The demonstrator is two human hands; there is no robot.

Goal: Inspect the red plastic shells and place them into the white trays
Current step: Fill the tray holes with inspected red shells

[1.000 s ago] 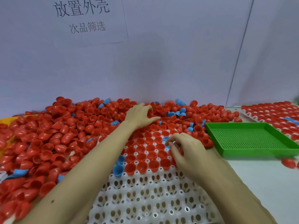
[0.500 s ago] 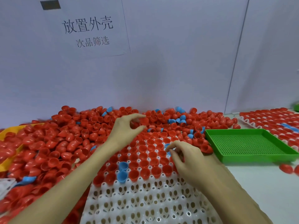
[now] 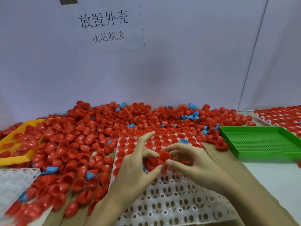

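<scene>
Both hands now meet over the middle of the white tray. Half a second back the left hand was up at 11 o'clock, lifting a shell out of the pile; it has since come down and in. The right hand, which had been working at the filled rows, has risen to meet it.

Grip: left thumb and fingers pinch a red shell, index finger stretched out straight toward 12 o'clock. Right thumb and forefinger close on the same shell from 3 o'clock. A second shell sits just beside it in the left fingers — held or merely resting below, hard to say; the frame is soft here.

Reading: pick done, inspection under way, shell held above the tray, not yet seated. Far rows are full; near cells stand open, so a pocket is close by. Green tray at 2 o'clock holds nothing visible.
</scene>
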